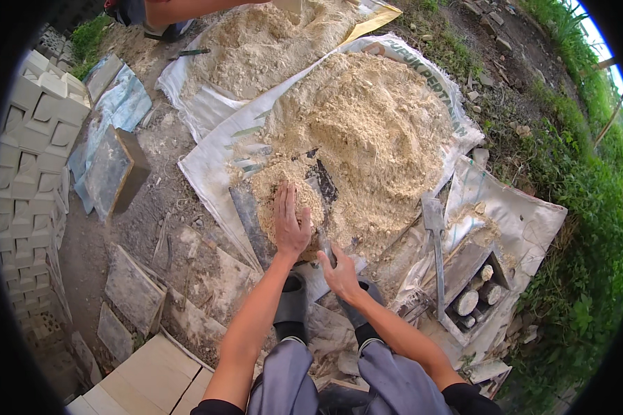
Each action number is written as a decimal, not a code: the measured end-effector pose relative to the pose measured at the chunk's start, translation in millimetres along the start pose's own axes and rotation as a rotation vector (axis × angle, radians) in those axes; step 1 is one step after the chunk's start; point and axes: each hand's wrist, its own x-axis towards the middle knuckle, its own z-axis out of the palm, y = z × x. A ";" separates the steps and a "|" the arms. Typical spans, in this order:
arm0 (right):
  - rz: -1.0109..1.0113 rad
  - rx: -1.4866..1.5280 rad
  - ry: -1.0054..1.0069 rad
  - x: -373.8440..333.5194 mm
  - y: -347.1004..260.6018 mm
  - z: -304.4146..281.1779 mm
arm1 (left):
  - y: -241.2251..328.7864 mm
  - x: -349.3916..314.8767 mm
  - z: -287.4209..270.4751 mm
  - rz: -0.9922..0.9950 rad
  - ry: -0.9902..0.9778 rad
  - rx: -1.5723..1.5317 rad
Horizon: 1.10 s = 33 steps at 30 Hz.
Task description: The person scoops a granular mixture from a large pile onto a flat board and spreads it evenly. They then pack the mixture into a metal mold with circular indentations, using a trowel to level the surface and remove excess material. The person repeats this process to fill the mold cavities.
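Note:
My left hand [292, 220] lies flat, fingers stretched out, on a mound of pale, crumbly sand-like material [264, 183]. The mound sits on a dark flat board [247, 214], whose left edge shows beside it. Close by on the right, my right hand [342, 275] is closed around a grey, bar-like handle [325, 242]; whatever it joins is partly buried or hidden. Just beyond lies a large heap of the same pale material [374, 131], spread over a white woven sack [208, 155].
A long-handled metal tool [435, 242] leans by an open box [474, 294] with several round, pale-ended pieces. Patterned blocks [31, 152] are stacked at the left, near boards [135, 290]. Another person's arm [194, 10] reaches in beside a second heap [256, 48]. Grass borders the right.

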 end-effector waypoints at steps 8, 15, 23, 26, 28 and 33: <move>-0.269 -0.240 0.070 8.3 2.7 2.3 | 1.2 -0.7 1.6 -0.115 0.214 -0.219; -0.480 -0.585 0.229 18.5 2.2 -38.8 | -11.2 -8.3 -10.9 -0.281 0.254 -0.104; -0.339 -0.460 0.349 60.7 -12.9 -58.3 | -21.8 43.1 -19.9 0.001 0.057 0.288; -0.363 -0.398 0.250 54.6 -1.2 -48.9 | -18.9 40.0 -13.2 0.011 0.061 0.247; -0.395 -0.365 0.152 38.5 12.6 -39.7 | -15.1 23.6 -16.0 -0.004 0.082 0.219; -0.269 -0.046 0.322 3.4 27.3 -48.4 | 37.7 -39.6 -5.1 0.403 -0.362 0.077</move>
